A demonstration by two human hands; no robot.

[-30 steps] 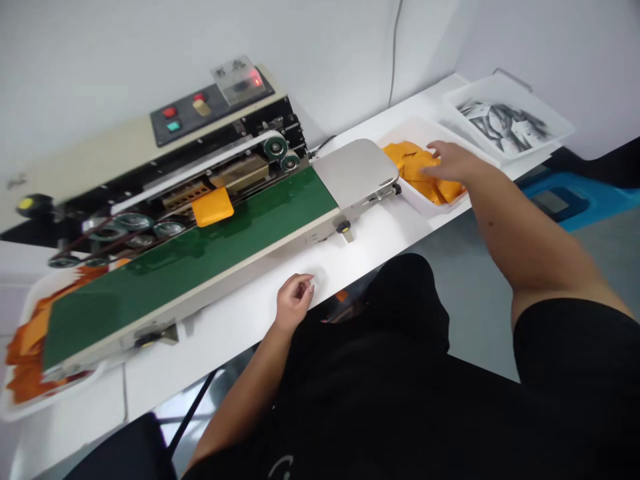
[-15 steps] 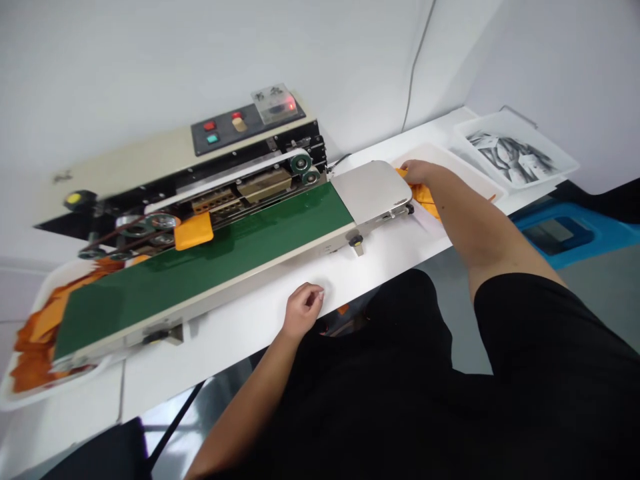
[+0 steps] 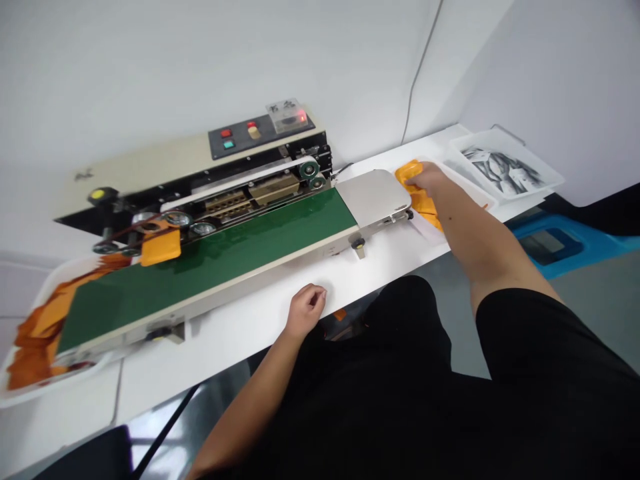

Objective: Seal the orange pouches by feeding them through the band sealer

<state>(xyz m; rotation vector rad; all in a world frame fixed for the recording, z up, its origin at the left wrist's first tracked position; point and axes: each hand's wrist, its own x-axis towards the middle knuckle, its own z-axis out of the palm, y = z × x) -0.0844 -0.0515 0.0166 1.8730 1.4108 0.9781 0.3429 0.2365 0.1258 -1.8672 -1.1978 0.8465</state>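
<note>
An orange pouch (image 3: pixel 409 172) is pinched in my right hand (image 3: pixel 429 179), just beyond the metal end plate (image 3: pixel 374 195) of a band sealing machine. More orange pouches (image 3: pixel 426 205) lie beneath that hand in a white tray (image 3: pixel 477 190). My left hand (image 3: pixel 306 311) rests on the white table in front of the machine, its fingers curled and nothing visible in them. On the green conveyor belt (image 3: pixel 260 240), another orange pouch (image 3: pixel 161 247) hangs with its top edge in the sealer's rollers.
At the belt's left end, a white bin (image 3: pixel 47 283) holds many orange pouches. A second tray (image 3: pixel 545 177) with silvery-grey packets stands at the far right. Below the table on that side is a blue plastic container (image 3: pixel 595 243). A cable (image 3: pixel 420 73) runs down the wall.
My right hand has lifted an orange pouch up into view from the tray. The pouch in the sealer has travelled left along the belt. My left hand stays in place.
</note>
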